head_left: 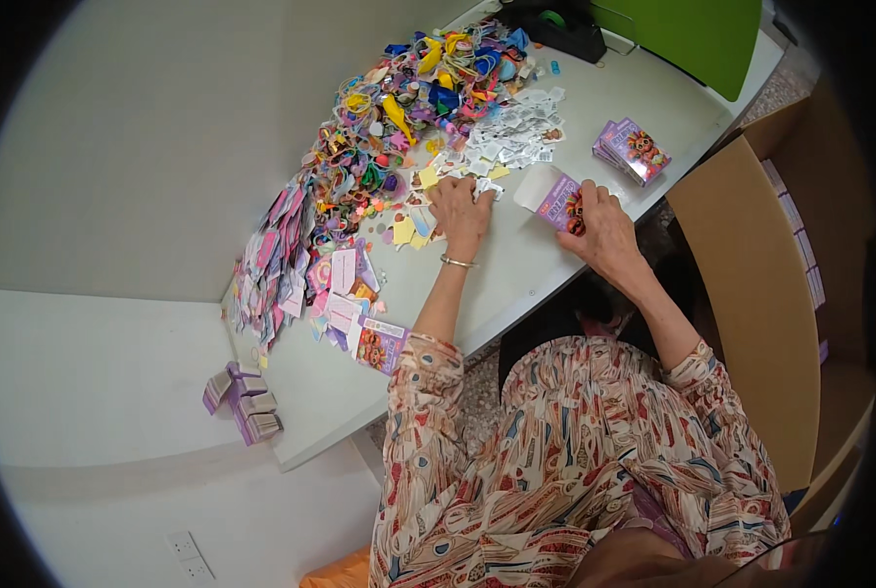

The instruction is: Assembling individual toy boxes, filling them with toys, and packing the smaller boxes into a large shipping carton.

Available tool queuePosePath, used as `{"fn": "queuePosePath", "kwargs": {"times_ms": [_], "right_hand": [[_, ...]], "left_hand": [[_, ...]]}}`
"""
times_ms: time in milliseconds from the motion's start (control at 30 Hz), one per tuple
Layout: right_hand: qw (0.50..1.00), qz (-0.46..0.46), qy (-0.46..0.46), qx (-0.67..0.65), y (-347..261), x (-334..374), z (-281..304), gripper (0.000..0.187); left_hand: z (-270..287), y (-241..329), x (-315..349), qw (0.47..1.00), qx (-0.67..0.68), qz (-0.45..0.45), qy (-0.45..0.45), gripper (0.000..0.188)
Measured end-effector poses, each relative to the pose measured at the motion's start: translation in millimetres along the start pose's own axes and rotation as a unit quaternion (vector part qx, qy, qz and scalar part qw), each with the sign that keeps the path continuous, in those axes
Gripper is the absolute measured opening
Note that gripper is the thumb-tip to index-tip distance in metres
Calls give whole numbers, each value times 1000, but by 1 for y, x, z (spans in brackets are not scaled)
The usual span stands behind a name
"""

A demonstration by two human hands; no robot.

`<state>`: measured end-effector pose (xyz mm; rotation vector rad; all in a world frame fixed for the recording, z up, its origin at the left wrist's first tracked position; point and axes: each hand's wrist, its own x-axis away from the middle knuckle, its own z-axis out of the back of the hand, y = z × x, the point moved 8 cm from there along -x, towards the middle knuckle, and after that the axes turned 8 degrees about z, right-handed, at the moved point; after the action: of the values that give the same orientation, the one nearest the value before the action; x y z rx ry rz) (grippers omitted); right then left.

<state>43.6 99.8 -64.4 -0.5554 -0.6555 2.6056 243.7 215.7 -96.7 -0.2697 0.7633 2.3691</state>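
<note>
My right hand [604,233] grips a small purple cardboard box [559,203] near the table's front edge. The box has a colourful character picture, and its white end flap [531,186] stands open toward the left. My left hand [461,216], with a bangle at the wrist, reaches down to the near edge of a heap of small white packets [516,127]. Its fingers are bent together at the packets; what they pinch, if anything, is hidden. Yellow paper pieces [404,230] and small printed cards lie just beside this hand.
A long mound of colourful trinkets [369,137] runs along the wall. Folded printed leaflets [271,250] pile at the left. Purple boxes [639,152] stack at the right; another box [382,345] lies by my left sleeve. A large open carton [751,294] stands beside the table.
</note>
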Motion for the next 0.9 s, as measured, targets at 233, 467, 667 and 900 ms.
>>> {"fn": "queuePosePath", "kwargs": {"times_ms": [233,467,667,900], "right_hand": [[1000,-11,-11,-4,3,-1,-4,61],[1000,-13,-12,-8,3,-1,-3,61],[1000,-20,-23,-3,2,-3,-2,60],[1000,1,-3,-11,0,-1,1,60]], "left_hand": [[-14,-16,-8,997,-4,72,3,15],[-7,-33,-17,992,107,59,-25,14],[-24,-4,-8,997,27,-12,-66,10],[-16,5,-4,999,6,-52,-4,14]]}}
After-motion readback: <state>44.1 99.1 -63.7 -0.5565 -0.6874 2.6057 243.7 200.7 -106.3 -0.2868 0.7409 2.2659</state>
